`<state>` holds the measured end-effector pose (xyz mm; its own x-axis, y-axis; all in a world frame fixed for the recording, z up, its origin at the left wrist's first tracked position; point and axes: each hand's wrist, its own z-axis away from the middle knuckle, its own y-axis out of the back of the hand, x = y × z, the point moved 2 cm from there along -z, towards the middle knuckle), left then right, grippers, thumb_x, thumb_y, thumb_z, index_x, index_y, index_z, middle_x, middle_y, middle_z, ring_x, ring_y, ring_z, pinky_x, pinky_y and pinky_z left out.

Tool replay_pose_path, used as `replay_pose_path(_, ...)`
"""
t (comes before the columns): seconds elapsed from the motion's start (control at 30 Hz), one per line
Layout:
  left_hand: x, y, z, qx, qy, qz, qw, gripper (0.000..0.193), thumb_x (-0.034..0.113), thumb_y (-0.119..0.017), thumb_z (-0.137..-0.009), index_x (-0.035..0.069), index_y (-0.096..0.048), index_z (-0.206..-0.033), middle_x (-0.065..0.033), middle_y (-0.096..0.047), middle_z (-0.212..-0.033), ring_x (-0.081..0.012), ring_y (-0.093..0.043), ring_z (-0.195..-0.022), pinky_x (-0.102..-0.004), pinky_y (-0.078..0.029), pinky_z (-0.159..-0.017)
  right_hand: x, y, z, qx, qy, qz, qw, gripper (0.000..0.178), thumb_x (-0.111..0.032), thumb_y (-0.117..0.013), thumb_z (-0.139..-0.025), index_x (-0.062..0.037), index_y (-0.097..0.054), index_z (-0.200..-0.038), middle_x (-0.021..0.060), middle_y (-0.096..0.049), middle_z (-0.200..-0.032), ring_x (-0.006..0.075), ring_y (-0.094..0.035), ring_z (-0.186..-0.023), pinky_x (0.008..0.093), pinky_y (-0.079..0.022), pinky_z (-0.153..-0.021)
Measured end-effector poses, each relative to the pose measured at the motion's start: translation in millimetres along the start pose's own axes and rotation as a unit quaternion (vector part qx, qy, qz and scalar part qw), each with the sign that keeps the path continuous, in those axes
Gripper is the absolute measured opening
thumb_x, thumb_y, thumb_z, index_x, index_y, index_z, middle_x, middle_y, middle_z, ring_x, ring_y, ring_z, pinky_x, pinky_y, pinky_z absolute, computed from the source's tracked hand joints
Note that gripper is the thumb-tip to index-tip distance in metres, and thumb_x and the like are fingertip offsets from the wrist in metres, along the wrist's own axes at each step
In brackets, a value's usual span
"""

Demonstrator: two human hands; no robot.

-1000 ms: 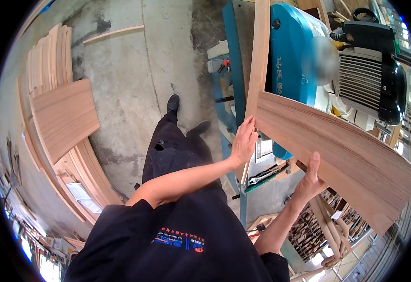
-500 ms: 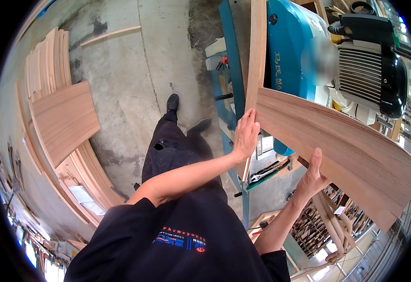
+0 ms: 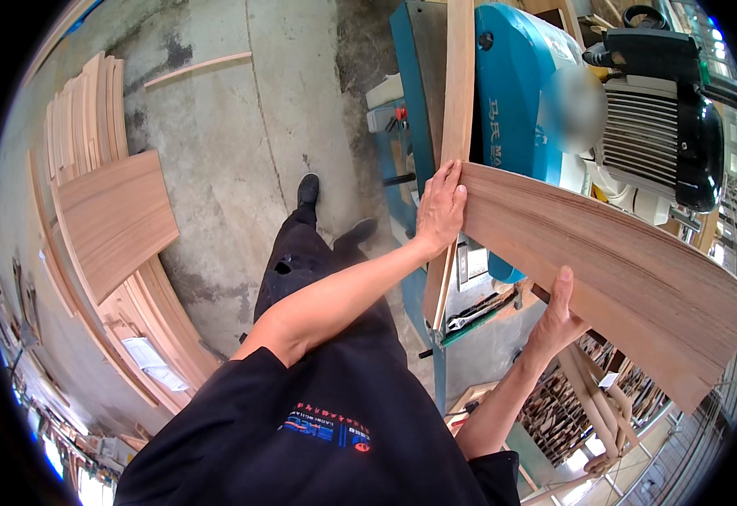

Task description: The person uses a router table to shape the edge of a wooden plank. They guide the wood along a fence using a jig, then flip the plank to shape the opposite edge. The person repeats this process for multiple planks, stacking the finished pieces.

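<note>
A wide wooden board (image 3: pixel 604 244) with dark grain reaches from the wooden fence (image 3: pixel 460 84) of a blue machine (image 3: pixel 516 93) out to the right. My right hand (image 3: pixel 554 320) grips the board's near edge, thumb on the top face and the other fingers hidden beneath. At the board's left end, my left hand (image 3: pixel 442 207) lies with fingers stretched out, pressing where the board meets the fence. Behind the board stands the machine's finned motor (image 3: pixel 642 126).
A wrench (image 3: pixel 474 316) rests on a ledge below the board. To the left, stacked wood strips (image 3: pixel 90 118) carry a flat panel (image 3: pixel 120 219). One loose strip (image 3: pixel 198 69) lies on the concrete floor. Several wood pieces (image 3: pixel 554 405) stand under the board's right part.
My left hand has slid a little farther away along the fence, up to the board's far corner. The board and my right hand have hardly moved.
</note>
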<state>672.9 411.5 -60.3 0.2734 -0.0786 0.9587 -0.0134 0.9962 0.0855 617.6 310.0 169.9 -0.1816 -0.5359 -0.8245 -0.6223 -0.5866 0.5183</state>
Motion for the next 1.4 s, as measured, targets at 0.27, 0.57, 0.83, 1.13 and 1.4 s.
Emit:
replay_pose_path(0.27, -1.5, 17.8, 7.2, -0.009, 0.034, 0.005, 0.999, 0.049, 0.027, -0.047, -0.105, 0.000, -0.047, -0.147, -0.0230, -0.047, -0.151, -0.0401, -0.046, -0.138, -0.0459, -0.035, -0.119, 0.4, 12.7, -1.3, -0.002, 0.045, 0.065, 0.997, 0.068, -0.008, -0.081, -0.091, -0.0026, -0.047, -0.149, 0.0134, -0.057, -0.139, 0.0219, -0.059, -0.123, 0.0378, -0.050, -0.108)
replay_pose_path(0.57, 112.1, 70.5, 114.8, -0.245, 0.331, 0.548, 0.729, 0.072, 0.064, -0.051, -0.103, 0.008, -0.046, -0.148, -0.0108, -0.059, -0.139, -0.0215, -0.056, -0.127, -0.0407, -0.041, -0.111, 1.3, 116.2, 22.8, 0.014, 0.084, -0.188, 0.978, 0.093, -0.034, -0.094, -0.077, -0.0104, -0.044, -0.152, 0.0100, -0.054, -0.146, 0.0294, -0.057, -0.130, 0.0496, -0.048, -0.110)
replay_pose_path(0.83, 152.8, 47.2, 115.2, -0.177, 0.341, 0.717, 0.582, 0.060, 0.068, -0.058, -0.095, 0.008, -0.062, -0.097, -0.0127, -0.067, -0.091, -0.0289, -0.062, -0.095, -0.0467, -0.048, -0.098, 19.5, 115.9, 116.2, -0.146, 0.075, -0.272, 0.948, 0.064, -0.027, -0.085, -0.087, -0.0051, -0.058, -0.140, 0.0152, -0.064, -0.139, 0.0319, -0.059, -0.131, 0.0551, -0.046, -0.112)
replay_pose_path(1.13, 122.5, 6.7, 139.8, -0.479, 0.217, 0.740, 0.418, 0.023, 0.034, -0.058, -0.104, 0.011, -0.058, -0.103, -0.0009, -0.061, -0.082, -0.0165, -0.062, -0.080, -0.0302, -0.046, -0.080, 68.7, 159.8, 277.2, -0.024, -0.238, -0.371, 0.897, 0.048, -0.031, -0.059, -0.105, 0.0073, -0.060, -0.134, 0.0215, -0.069, -0.127, 0.0266, -0.068, -0.115, 0.0401, -0.052, -0.102)
replay_pose_path(1.4, 114.7, -22.8, 325.0, -0.634, 0.228, 0.611, 0.415, 0.029, 0.040, -0.054, -0.105, 0.011, -0.052, -0.098, -0.0007, -0.055, -0.077, -0.0168, -0.057, -0.072, -0.0301, -0.043, -0.076, 121.9, 332.2, 526.3, -0.149, -0.316, -0.362, 0.864, 0.066, -0.056, -0.065, -0.098, 0.0087, -0.070, -0.113, 0.0048, -0.068, -0.098, 0.0125, -0.061, -0.090, 0.0305, -0.048, -0.077)
